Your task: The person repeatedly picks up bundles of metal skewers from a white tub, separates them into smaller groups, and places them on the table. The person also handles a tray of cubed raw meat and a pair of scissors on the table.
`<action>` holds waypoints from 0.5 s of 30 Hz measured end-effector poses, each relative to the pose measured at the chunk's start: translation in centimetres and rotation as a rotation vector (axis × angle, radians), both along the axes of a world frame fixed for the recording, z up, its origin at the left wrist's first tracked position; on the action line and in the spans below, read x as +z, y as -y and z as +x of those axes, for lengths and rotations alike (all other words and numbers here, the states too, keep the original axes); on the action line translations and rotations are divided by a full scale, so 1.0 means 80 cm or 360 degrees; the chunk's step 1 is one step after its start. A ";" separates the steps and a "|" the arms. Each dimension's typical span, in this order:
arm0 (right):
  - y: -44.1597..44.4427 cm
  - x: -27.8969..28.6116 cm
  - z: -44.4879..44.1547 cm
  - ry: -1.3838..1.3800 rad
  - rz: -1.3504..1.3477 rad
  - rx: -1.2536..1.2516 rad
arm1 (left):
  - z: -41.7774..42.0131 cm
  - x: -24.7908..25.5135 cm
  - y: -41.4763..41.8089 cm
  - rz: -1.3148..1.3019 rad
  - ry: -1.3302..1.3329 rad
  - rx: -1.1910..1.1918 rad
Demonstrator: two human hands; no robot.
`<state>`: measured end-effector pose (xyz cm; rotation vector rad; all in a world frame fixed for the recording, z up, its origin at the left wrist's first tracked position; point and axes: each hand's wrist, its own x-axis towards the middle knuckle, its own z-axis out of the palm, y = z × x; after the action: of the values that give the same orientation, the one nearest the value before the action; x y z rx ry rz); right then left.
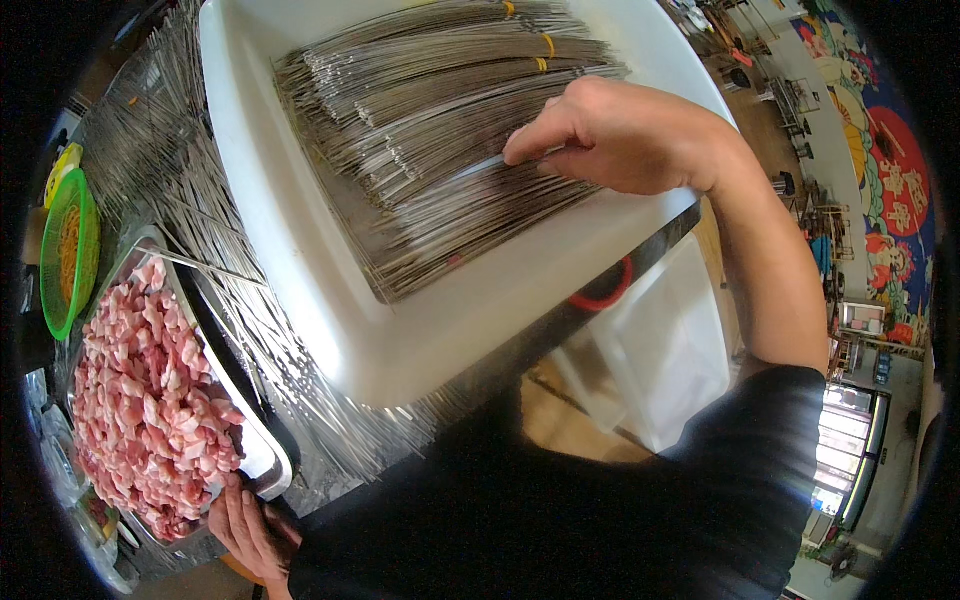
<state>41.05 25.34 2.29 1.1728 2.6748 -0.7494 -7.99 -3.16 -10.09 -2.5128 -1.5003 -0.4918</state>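
My right hand (600,139) is over a white plastic bin (450,337), its fingers curled down at the thin metal skewers (465,127) lying inside. A pale strip shows at its fingertips. Whether the fingers grip anything is hidden. Yellow bands (541,64) tie some of the skewers into bundles; those nearest me look loose. At lower left, my left hand (247,525) rests at the near corner of a metal tray (259,450), fingertips against the rim and the meat. Its thumb is out of sight. Raw, diced pinkish meat (150,397) is heaped in the tray.
Many loose skewers (277,360) lie on the table beneath and left of the bin, some reaching over the tray's edge. A green plastic basket (69,255) stands at far left. Below the bin on the right is a white container (667,345). Plastic bags (60,450) lie left of the tray.
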 end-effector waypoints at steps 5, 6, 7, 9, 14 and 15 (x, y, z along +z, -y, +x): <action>0.002 0.007 -0.008 0.0200 -0.0022 -0.0019 | -0.001 0.002 0.002 -0.0035 -0.0039 0.0033; 0.002 0.005 -0.007 0.0193 -0.0022 -0.0027 | 0.000 0.002 0.002 -0.0027 -0.0034 0.0034; 0.001 0.006 -0.009 0.0207 -0.0071 -0.0029 | 0.002 0.003 0.002 -0.0019 -0.0029 0.0035; 0.000 0.009 -0.012 0.0235 -0.0167 -0.0033 | 0.003 0.002 0.002 -0.0002 -0.0023 0.0032; -0.001 0.010 -0.019 0.0383 -0.0178 -0.0020 | 0.001 0.002 0.001 -0.0035 0.0009 0.0027; -0.001 0.010 -0.019 0.0401 -0.0177 -0.0023 | 0.001 0.001 0.002 -0.0030 0.0008 0.0034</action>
<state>39.50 25.41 3.05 1.1739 2.3917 -0.6916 -7.93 -3.32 -9.97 -2.5084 -1.5392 -0.4828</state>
